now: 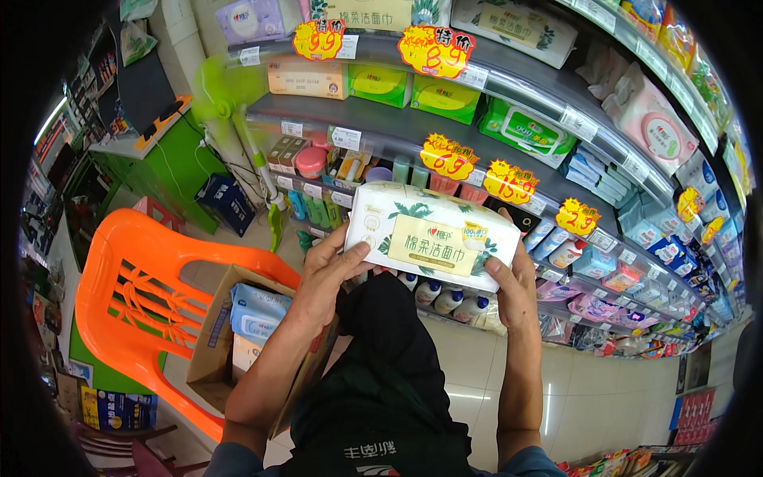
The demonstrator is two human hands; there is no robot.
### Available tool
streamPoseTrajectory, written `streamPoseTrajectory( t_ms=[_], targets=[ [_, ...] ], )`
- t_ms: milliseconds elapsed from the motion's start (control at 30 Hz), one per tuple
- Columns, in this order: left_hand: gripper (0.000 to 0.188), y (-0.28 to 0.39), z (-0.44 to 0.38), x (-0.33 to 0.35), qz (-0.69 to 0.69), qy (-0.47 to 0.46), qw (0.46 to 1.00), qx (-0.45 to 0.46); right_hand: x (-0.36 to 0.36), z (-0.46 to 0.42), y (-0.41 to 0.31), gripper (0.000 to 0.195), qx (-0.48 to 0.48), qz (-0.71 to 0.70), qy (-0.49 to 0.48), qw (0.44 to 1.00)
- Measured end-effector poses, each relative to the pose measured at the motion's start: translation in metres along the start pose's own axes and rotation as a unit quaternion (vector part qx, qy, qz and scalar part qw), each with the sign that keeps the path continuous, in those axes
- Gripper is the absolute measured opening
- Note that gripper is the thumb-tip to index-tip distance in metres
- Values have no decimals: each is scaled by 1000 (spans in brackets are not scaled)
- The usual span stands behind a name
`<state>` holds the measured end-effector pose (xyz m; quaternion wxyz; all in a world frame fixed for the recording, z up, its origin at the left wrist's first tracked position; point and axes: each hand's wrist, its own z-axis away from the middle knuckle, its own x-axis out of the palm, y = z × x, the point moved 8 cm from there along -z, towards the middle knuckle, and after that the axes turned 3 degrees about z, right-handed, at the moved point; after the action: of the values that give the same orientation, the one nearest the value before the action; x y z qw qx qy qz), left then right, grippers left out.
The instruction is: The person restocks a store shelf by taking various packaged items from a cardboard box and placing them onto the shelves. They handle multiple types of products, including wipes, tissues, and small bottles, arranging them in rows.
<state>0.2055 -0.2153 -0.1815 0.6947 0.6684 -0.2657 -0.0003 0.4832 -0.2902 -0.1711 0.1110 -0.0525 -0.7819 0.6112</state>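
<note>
Both hands hold a white soft pack of cotton face tissues (435, 235) with green leaf prints, label side up, in front of the shelves. My left hand (328, 271) grips its left end with the thumb on top. At the right end, my right hand (512, 277) has its thumb on the front edge and fingers behind. Below and left, an open cardboard box (214, 334) rests on an orange plastic chair (113, 238). Inside it lie a blue wipes pack (259, 313) and a cream-coloured pack (244, 353), partly covered by my left forearm.
Curved store shelves (357, 116) hold tissue packs, a green wipes pack (527, 131), bottles and jars, with yellow price tags (450, 156) along their edges. A green fan (223, 107) and a dark blue box (226, 203) stand at the left. Tiled floor (477, 369) shows below.
</note>
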Motion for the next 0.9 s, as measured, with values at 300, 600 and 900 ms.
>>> streamPoseTrajectory(
  t_ms=[300, 600, 900],
  targets=[
    [43, 5, -4, 5, -18, 6, 1000, 6, -3, -1, -6, 94, 1, -11, 0, 1000],
    [43, 12, -12, 17, -33, -11, 999, 22, -12, -2, -20, 92, -35, -19, 7, 999],
    [42, 58, -31, 55, -31, -50, 993, 101, -31, -2, -79, 95, -163, 33, 73, 983]
  ],
)
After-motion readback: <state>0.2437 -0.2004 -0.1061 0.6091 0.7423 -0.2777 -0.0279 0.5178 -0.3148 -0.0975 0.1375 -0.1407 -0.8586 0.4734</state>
